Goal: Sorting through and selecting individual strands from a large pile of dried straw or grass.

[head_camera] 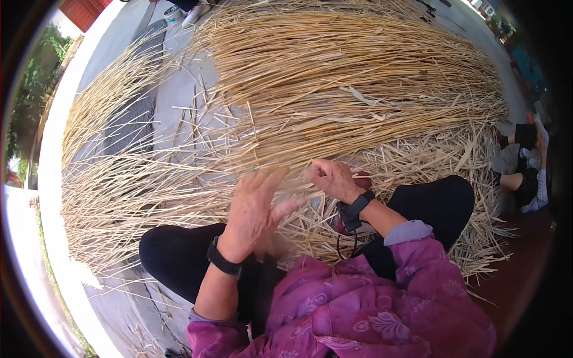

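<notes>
Long dry reed stalks [340, 58] lie side by side in a broad layer in front of me. My left hand [257, 210] is raised over the near stalks with its fingers apart, blurred at the fingertips, and holds nothing that I can make out. To its right, my right hand [331, 176] has its fingers curled by the near edge of the layer; whether a thin stalk is between them is too blurred to tell. Shorter peeled leaves and stalk scraps [313, 237] lie between my legs. Black bands are on both wrists, the right one with a cable.
More pale stalks [134, 188] spread to the left, partly over a dark grey mat [130, 116]. A heap of husks [465, 156] lies by my right knee. A small bucket [173, 14] stands at the top beside a person's shoe [192, 15]. Another person [530, 165] sits at far right.
</notes>
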`<state>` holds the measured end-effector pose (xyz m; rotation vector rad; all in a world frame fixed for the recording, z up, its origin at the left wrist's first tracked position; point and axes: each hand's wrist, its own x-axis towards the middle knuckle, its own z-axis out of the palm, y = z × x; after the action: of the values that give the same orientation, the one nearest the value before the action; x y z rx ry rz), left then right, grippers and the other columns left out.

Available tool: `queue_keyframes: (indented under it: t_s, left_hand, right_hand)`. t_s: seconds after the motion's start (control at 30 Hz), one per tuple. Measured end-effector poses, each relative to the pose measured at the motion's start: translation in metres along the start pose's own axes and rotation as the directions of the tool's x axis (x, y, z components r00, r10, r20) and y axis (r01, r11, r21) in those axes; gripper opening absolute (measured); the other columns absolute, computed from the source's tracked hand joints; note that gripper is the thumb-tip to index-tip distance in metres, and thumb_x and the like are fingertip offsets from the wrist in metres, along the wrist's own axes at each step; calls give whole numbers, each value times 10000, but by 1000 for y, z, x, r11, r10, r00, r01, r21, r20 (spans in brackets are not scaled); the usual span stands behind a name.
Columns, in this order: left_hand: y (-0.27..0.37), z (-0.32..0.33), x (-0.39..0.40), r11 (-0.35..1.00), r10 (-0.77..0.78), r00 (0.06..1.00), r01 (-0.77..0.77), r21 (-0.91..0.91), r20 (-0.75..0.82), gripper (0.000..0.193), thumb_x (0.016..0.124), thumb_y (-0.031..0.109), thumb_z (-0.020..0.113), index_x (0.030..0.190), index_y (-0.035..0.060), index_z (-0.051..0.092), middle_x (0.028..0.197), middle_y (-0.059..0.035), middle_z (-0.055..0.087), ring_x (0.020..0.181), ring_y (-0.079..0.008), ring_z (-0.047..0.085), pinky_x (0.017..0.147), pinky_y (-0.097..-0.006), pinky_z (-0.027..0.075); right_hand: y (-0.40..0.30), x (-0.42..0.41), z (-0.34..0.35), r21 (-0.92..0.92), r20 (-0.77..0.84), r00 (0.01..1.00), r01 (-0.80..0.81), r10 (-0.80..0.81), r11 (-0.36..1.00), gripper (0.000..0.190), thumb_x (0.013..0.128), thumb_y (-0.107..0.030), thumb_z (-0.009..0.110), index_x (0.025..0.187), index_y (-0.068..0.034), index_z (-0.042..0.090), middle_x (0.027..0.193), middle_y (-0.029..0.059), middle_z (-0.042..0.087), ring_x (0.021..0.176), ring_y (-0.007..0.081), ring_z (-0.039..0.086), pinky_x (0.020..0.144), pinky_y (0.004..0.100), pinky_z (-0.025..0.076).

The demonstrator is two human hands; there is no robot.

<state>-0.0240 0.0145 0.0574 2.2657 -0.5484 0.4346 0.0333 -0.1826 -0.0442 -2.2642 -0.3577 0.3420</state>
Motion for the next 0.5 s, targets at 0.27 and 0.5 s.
queue_keyframes:
  t_s: [0.27,0.5]
  left_hand:
    - [-67,-39,-22,694,-602,798,533,483,-15,408,844,446,515,743,62,610,550,-124,568,546,-316,575,502,-401,434]
    - [-39,17,-20,958,-246,934,195,208,260,218,754,279,653,805,68,626,694,-93,603,642,-289,587,573,-379,460]
  right_hand:
    - [36,-4,-34,-363,-172,941,215,-292,907,356,693,-360,706,699,-93,471,541,39,516,505,263,522,496,380,382]
    - [-19,-8,-27,-209,-85,970,206,-227,956,415,627,-377,745,634,-101,435,485,15,446,439,227,469,452,358,366]
